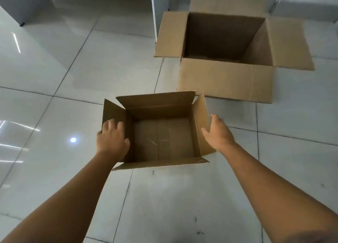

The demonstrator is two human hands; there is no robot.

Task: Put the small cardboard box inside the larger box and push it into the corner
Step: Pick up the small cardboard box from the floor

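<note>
The small cardboard box point(161, 133) sits on the pale tiled floor point(54, 78) in the near middle of the view, its top open and its four flaps standing up or splayed outward; its inside is bare, with a taped seam running along the bottom; it lies between the two hands, the left hand point(112, 140) at its left wall and the right hand point(218, 133) at its right flap.

The left hand's fingers point(111, 125) are spread and loosely curved, laid over the upright left flap, with the thumb point(127, 142) hooked over the box's left rim into the opening; it touches the cardboard, though whether it grips firmly or only rests there I cannot tell; the right hand is open and flat, fingers extended and apart, its palm turned toward the outer face of the right flap, just beside it or grazing it; contact there cannot be made out; it holds nothing.

The larger box point(226, 78) stands farther off to the right, also on the floor, apart from the small one; its flaps are folded outward and flat, its deep interior dark and showing nothing inside; behind it and to the left stands white furniture point(153, 14), and grey cabinet legs show at the far left.
</note>
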